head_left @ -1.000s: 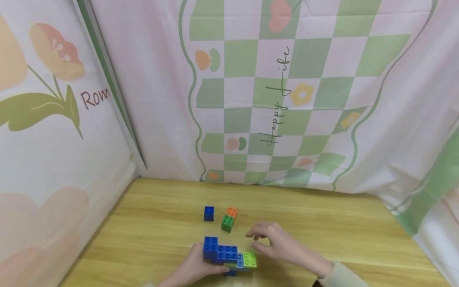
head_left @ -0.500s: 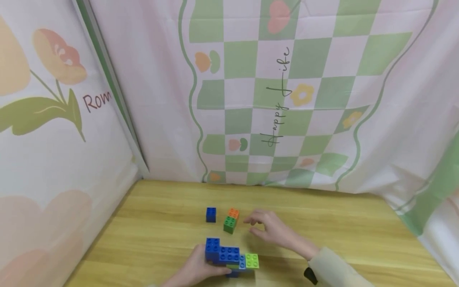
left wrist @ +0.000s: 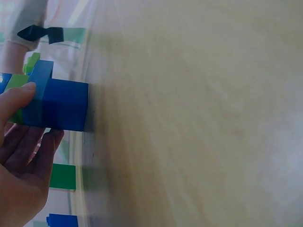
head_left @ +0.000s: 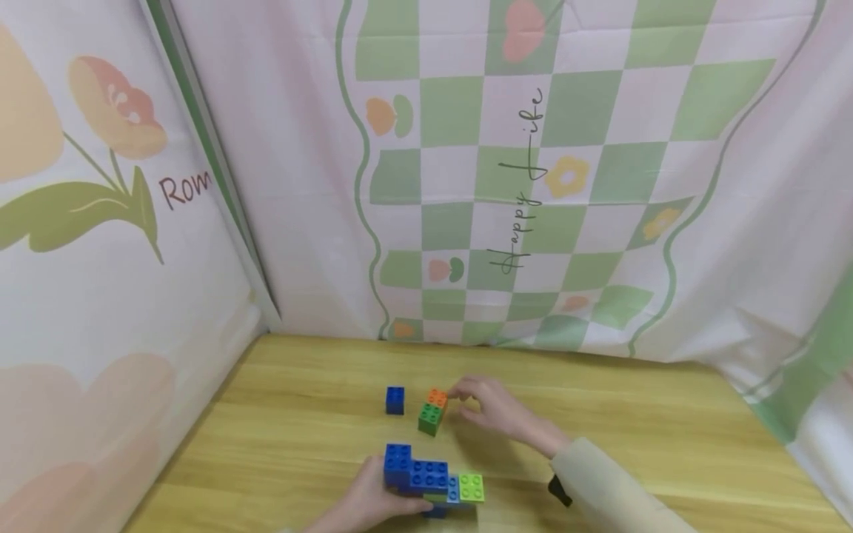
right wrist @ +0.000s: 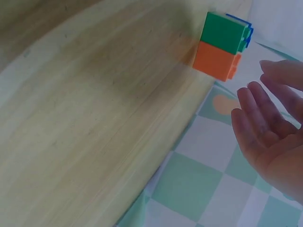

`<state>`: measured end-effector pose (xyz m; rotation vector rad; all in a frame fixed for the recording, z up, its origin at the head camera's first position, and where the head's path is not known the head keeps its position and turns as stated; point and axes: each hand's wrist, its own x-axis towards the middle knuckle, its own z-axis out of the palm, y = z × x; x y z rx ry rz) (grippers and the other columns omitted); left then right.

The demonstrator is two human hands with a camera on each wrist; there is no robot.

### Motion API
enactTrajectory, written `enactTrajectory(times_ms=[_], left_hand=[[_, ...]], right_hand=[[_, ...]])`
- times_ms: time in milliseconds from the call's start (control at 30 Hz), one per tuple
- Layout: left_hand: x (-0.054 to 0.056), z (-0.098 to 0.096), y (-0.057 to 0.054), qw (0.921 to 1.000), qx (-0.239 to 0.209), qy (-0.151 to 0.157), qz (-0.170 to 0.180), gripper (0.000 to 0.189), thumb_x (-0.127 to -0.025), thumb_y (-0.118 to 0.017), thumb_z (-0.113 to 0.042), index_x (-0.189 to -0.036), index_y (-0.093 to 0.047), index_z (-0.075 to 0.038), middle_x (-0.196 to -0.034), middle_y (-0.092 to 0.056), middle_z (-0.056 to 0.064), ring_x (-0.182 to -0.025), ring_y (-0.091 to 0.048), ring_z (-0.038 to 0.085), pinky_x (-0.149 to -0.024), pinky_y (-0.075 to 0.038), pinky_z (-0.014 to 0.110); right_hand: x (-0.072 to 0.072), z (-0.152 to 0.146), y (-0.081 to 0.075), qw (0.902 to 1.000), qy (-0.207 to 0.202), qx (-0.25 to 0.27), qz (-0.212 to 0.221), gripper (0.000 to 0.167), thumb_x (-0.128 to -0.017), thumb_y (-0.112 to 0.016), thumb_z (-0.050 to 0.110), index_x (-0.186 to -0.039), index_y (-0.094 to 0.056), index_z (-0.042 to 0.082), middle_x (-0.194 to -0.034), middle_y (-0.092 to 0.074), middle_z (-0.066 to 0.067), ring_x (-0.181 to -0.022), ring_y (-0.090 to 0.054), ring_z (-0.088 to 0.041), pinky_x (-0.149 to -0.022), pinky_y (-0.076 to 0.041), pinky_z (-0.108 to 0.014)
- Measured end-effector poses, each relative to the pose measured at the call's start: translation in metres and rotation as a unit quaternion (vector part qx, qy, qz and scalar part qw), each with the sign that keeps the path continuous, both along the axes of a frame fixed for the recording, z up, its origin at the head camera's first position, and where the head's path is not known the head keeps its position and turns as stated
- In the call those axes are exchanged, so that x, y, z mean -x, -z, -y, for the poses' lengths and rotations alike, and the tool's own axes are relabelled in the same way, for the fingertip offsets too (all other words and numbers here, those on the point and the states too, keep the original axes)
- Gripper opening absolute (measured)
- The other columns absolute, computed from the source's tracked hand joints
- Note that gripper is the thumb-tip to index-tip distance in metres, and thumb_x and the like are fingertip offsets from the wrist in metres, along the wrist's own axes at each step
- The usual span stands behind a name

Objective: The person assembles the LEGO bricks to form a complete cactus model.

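My left hand (head_left: 369, 497) grips a built-up stack of toy building blocks (head_left: 429, 474), its thumb pressed on the near side. Dark blue blocks top the stack, with light blue and green layers beneath and a lime block (head_left: 472, 488) at its right end. In the left wrist view, the thumb lies across a green and a blue layer. My right hand (head_left: 493, 407) holds nothing; its fingertips come right up to the orange block (head_left: 437, 397). Beside that one stands a green block (right wrist: 224, 32). In the right wrist view, the fingers are loosely bent and apart from the blocks.
A single dark blue block (head_left: 395, 400) stands on the wooden table (head_left: 300, 414), left of the orange and green pair. Behind the table hangs a checkered curtain (head_left: 506, 222), and a floral cloth wall (head_left: 133, 259) borders the left side.
My right hand has moved forward and left, from beside the lime block to the orange block. My left hand keeps hold of the stack. The view has shifted slightly.
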<state>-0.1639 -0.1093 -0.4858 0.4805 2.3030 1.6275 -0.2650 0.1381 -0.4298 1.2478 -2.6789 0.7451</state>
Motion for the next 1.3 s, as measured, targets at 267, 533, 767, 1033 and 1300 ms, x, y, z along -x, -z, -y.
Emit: enactTrajectory(times_ms=[267, 533, 767, 1033, 1300], left_hand=[[0.001, 0.000, 0.001, 0.9999, -0.005, -0.001, 0.011, 0.050, -0.075, -0.086, -0.020, -0.121, -0.067, -0.019, -0.114, -0.075, 0.001, -0.102, -0.071, 0.008, -0.090, -0.056, 0.021], [0.000, 0.000, 0.000, 0.9995, 0.001, -0.011, 0.031, 0.050, -0.075, -0.086, -0.018, -0.120, -0.067, -0.018, -0.114, -0.076, 0.002, -0.102, -0.072, 0.013, -0.090, -0.059, 0.027], [-0.001, -0.001, -0.002, 0.9993, -0.003, -0.007, 0.036, 0.051, -0.074, -0.087, -0.021, -0.122, -0.067, -0.019, -0.113, -0.076, 0.000, -0.102, -0.072, 0.011, -0.091, -0.058, 0.026], [0.000, -0.001, -0.003, 0.9993, -0.010, -0.001, 0.036, 0.053, -0.075, -0.086, -0.022, -0.124, -0.066, -0.018, -0.115, -0.075, -0.001, -0.103, -0.071, 0.008, -0.091, -0.057, 0.022], [0.000, -0.001, -0.001, 0.9991, -0.008, -0.008, 0.041, 0.051, -0.074, -0.087, -0.023, -0.120, -0.067, -0.021, -0.114, -0.075, -0.001, -0.102, -0.071, 0.010, -0.091, -0.058, 0.026]], right_hand=[[0.016, 0.005, 0.006, 0.9992, 0.018, -0.025, 0.026, 0.031, -0.085, -0.071, 0.002, -0.116, -0.066, 0.002, -0.113, -0.070, -0.013, -0.098, -0.068, -0.028, -0.084, -0.060, -0.038], [0.024, 0.015, 0.008, 0.9971, 0.020, -0.048, 0.055, 0.039, -0.086, -0.070, 0.000, -0.124, -0.062, 0.001, -0.121, -0.065, -0.016, -0.105, -0.066, -0.033, -0.087, -0.060, -0.043], [0.027, 0.022, 0.011, 0.9967, 0.014, -0.065, 0.048, 0.040, -0.086, -0.068, -0.002, -0.125, -0.062, 0.003, -0.121, -0.064, -0.014, -0.106, -0.066, -0.031, -0.089, -0.059, -0.044], [0.031, 0.027, 0.013, 0.9963, 0.009, -0.080, 0.031, 0.037, -0.085, -0.068, -0.002, -0.121, -0.066, 0.006, -0.119, -0.066, -0.011, -0.110, -0.064, -0.027, -0.095, -0.057, -0.044], [0.031, 0.027, 0.013, 0.9960, 0.029, -0.077, 0.033, 0.032, -0.083, -0.072, 0.001, -0.114, -0.068, 0.004, -0.113, -0.067, -0.011, -0.103, -0.066, -0.028, -0.090, -0.058, -0.043]])
